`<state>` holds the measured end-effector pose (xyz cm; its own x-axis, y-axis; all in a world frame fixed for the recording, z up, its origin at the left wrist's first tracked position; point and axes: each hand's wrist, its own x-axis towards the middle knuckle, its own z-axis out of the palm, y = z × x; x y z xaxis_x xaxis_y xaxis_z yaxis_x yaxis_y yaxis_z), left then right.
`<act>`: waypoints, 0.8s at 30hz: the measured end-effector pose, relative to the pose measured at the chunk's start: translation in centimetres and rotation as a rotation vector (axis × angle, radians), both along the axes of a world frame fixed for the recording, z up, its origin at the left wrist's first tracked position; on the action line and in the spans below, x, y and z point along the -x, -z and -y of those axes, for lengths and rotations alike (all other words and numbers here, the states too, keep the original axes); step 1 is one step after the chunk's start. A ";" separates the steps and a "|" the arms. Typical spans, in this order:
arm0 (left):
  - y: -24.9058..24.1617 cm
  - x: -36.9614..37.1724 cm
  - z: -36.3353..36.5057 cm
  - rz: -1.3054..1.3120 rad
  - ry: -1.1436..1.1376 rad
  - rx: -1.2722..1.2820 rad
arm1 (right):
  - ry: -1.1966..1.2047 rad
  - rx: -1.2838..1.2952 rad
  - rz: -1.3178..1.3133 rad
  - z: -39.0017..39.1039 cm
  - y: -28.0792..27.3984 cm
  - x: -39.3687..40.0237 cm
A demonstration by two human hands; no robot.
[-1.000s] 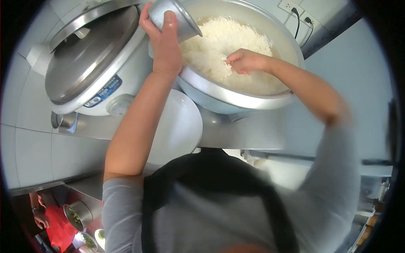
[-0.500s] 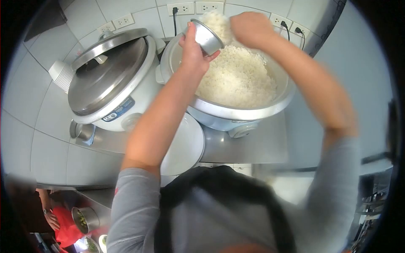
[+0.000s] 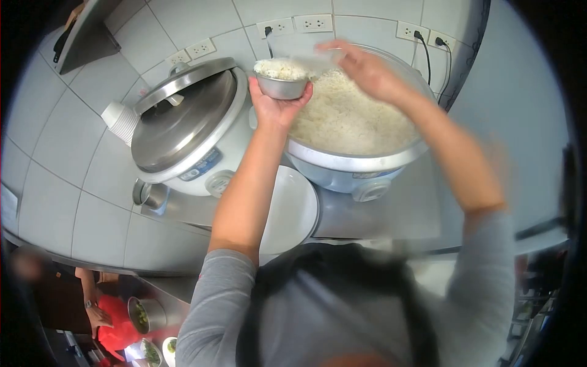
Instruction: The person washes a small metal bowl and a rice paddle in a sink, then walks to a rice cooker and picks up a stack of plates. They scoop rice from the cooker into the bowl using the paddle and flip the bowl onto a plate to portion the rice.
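Note:
My left hand [image 3: 278,110] holds a small metal bowl [image 3: 281,88] from below, fingers and thumb around its sides. White rice [image 3: 278,68] is heaped above the bowl's rim. My right hand [image 3: 370,73] is over the open rice cooker [image 3: 342,160], closed on a pale, motion-blurred rice paddle [image 3: 315,63] that reaches toward the bowl. Much of the paddle is smeared, and its handle is hidden by the hand. Cooked rice [image 3: 354,125] fills much of the cooker's pot below my hands.
A second rice cooker [image 3: 183,119], its steel lid tilted, stands left beside stacked white cups [image 3: 121,121]. White plates [image 3: 290,208] lie in front on the steel counter [image 3: 385,211]. A metal cup [image 3: 150,194] stands left. Another person's hand [image 3: 98,317] is near a pot [image 3: 147,315].
My left hand has turned the bowl from tilted to nearly upright, and rice now heaps in it. My right hand has lowered slightly, fingers less tightly curled. The whole view has shifted.

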<state>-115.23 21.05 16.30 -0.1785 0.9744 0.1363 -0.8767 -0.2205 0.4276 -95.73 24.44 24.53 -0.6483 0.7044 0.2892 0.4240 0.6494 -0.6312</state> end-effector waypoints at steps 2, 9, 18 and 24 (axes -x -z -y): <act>0.1 -0.1 0.2 -0.056 -0.006 0.042 | -0.157 -0.114 -0.104 0.0 4.5 1.6; -0.5 -0.6 1.2 -0.133 0.054 0.049 | -0.143 0.015 -0.140 0.9 7.2 3.6; -0.7 -0.8 -0.4 -0.316 0.026 0.079 | 0.011 0.611 -0.276 -0.7 2.6 -1.2; -0.5 -1.5 -1.3 -0.394 0.136 0.106 | 0.048 0.358 -0.122 2.5 5.8 1.4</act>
<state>-113.68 22.38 16.79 -0.0020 0.9978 0.0658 -0.6597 -0.0508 0.7498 -97.15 21.96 18.75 -0.5880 0.8036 0.0920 0.3565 0.3595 -0.8623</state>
